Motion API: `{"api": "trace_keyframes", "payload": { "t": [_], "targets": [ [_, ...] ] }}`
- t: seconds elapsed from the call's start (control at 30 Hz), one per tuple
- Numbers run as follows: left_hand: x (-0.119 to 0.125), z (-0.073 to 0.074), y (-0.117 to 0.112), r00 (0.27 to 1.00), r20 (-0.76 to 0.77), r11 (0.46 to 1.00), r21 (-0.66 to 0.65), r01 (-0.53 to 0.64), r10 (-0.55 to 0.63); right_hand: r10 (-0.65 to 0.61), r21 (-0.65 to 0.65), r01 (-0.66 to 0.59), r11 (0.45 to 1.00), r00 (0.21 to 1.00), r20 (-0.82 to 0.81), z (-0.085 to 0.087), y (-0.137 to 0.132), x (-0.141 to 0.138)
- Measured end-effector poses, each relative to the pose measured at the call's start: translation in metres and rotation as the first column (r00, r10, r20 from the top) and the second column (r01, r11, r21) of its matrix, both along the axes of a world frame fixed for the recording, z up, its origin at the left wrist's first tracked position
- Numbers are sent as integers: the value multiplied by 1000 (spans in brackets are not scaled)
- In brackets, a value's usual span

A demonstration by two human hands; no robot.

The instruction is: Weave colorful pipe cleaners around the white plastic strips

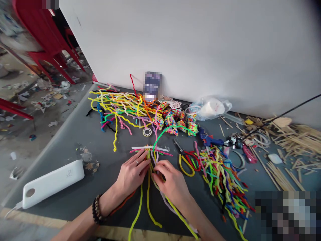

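A bundle of fuzzy pipe cleaners hangs down from a white strip (136, 148) lying across the mat. Yellow pipe cleaners (140, 201) trail towards the front edge, with lilac and orange ones beside them. My left hand (132, 172), with a ring and a beaded bracelet, presses its closed fingers on the strands just below the strip. My right hand (173, 182) curls its thumb and fingers around strands slightly to the right; its fingertips partly hide which ones. A green pipe cleaner (173, 126) arches up and right from the strip, near a pink one.
Scissors (187, 160) and a pile of short pipe cleaners (220, 174) lie right. A blue glue gun (209, 138), dotted bundles (172, 122) and long pipe cleaners (120, 103) lie farther back. Wooden sticks (298, 140) cover the far right. A white power bank (54, 184) sits left.
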State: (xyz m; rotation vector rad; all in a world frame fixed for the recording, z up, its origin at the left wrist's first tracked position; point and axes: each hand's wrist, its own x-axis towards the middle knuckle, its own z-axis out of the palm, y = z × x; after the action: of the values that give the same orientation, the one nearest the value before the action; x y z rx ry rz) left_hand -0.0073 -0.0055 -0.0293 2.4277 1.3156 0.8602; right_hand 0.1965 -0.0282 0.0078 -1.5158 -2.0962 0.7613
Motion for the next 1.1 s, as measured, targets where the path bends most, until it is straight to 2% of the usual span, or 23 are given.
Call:
{"api": "trace_keyframes", "payload": {
  "t": [0.17,0.3,0.43,0.63,0.8,1.0,1.1],
  "targets": [
    [0,-4,1,999,37,1000,7,-9,9,39,84,-42,996,999,34,-5,-3,5],
    [1,-3,1,1000,-8,999,48,15,-14,28,68,-28,997,1000,-1,-7,-6,13],
    [0,0,1,991,-47,989,74,131,-128,-13,23,15,1000,996,-89,-6,-4,16],
    [-5,1,4,936,-158,942,71,328,-314,-13,28,16,999,995,-101,-1,1,17],
    [-4,2,1,925,-174,928,103,358,-338,-1,118,8,993,998,-59,-1,5,21],
    [-1,8,2,902,-248,927,33,373,-354,148,132,-163,978,982,119,4,7,22],
    [-4,10,4,893,-239,916,32,400,-382,208,113,-234,966,957,203,9,7,22]
  ]
}}
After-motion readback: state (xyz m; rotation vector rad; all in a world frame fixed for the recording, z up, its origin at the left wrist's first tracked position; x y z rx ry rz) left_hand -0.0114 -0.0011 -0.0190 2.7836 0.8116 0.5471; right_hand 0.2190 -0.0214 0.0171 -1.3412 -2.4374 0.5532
